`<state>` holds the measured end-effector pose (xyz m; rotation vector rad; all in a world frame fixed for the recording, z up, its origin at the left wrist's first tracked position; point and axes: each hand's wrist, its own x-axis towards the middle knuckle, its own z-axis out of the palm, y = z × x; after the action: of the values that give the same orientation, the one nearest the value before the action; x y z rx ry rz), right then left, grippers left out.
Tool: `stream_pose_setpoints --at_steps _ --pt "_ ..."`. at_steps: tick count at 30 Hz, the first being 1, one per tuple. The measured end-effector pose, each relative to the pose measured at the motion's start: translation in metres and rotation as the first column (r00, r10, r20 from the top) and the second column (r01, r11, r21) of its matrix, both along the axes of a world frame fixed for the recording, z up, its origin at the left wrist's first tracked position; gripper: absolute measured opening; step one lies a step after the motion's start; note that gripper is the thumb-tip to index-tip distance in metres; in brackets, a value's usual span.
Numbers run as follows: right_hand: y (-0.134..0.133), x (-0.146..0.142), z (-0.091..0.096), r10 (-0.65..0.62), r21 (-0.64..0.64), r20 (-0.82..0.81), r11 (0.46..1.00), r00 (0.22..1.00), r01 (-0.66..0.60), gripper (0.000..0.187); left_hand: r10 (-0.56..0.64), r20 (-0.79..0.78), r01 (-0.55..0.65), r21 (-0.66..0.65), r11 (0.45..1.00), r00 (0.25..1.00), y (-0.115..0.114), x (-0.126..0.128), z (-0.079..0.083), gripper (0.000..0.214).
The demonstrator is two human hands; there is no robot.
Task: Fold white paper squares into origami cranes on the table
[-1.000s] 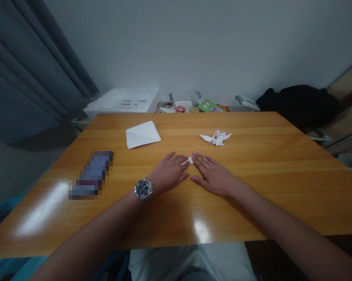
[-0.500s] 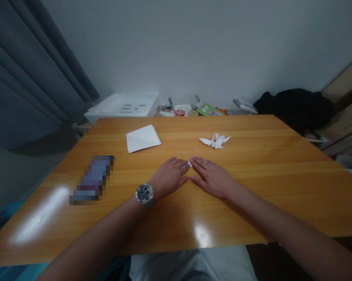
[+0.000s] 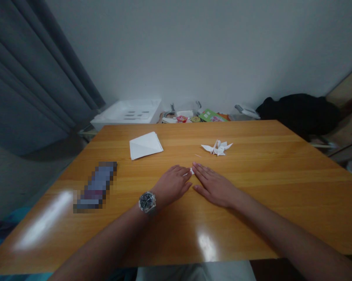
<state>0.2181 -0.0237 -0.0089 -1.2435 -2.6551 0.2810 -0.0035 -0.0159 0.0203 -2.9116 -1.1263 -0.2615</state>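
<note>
Laying fingers (image 3: 203,170) flat and close together, thumbs set apart, left hand (image 3: 173,184) and right hand (image 3: 215,185) alike, clamped on nothing, over one folded white paper (image 3: 192,171) on the near left side of the paper crane (image 3: 217,148). Hiding most of that paper, too, leaving just a white patch visible! Counting now on the wooden table (image 3: 266,156): one crane, one thin sliver (image 3: 198,155) near its left, one stack of sheets (image 3: 145,145) farther left, number impossible to tell, and one pixelated dark device (image 3: 96,187) well left and nearer. Looking beyond the crane: one white slotted tray (image 3: 129,111) far left, one red packet (image 3: 182,119) behind-left, one green packet (image 3: 211,115) almost straight behind; cannot tell whether boxed.
</note>
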Motion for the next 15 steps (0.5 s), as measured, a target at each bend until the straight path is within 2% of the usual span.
stream_pose_setpoints --at_steps 6,15 --pt "0.004 0.005 -0.001 0.009 -0.021 -0.075 1.0 0.997 -0.011 0.066 0.055 0.108 -0.047 -0.072 0.996 0.993 -0.002 -0.003 -0.007 0.04" --pt "0.017 0.002 0.001 -0.003 0.11 -0.198 0.994 0.98 0.025 0.035 0.153 0.232 -0.128 -0.118 0.985 0.961 0.016 0.007 -0.009 0.013"
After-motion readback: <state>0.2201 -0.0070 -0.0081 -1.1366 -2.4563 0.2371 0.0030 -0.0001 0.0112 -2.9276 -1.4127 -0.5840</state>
